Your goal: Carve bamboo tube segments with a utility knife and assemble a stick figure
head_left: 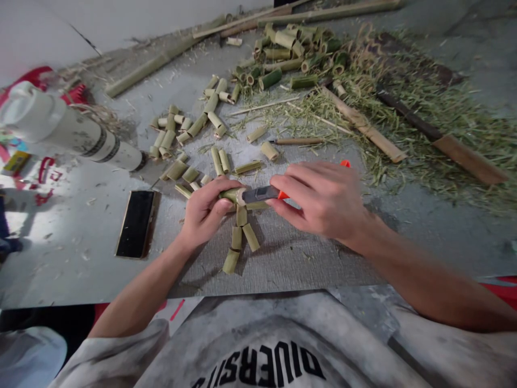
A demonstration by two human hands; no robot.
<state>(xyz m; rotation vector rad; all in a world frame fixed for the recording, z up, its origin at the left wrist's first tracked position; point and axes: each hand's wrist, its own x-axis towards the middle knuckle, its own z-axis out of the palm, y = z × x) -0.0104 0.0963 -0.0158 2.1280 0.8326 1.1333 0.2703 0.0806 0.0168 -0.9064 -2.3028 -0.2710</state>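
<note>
My left hand point(207, 211) is closed round a short green bamboo tube point(231, 194), thumb and fingers near its cut end. In my right hand point(321, 199) is an orange-handled utility knife point(260, 194); its dark grey front part meets the pale end of the tube. Whether the blade is inside the tube or only against its rim, I cannot tell. Just below the hands lie several bamboo segments point(236, 238) set end to end like a small figure. Loose bamboo pieces point(247, 166) rest beyond my fingers.
A phone point(135, 223) and a white bottle point(76, 126) are on the left. Cut bamboo tubes point(299, 46) are heaped at the back. Green shavings point(440, 129) cover the right side, with a long wooden-handled blade point(436, 132) among them. A thin pen-like tool point(299, 141) lies mid-table.
</note>
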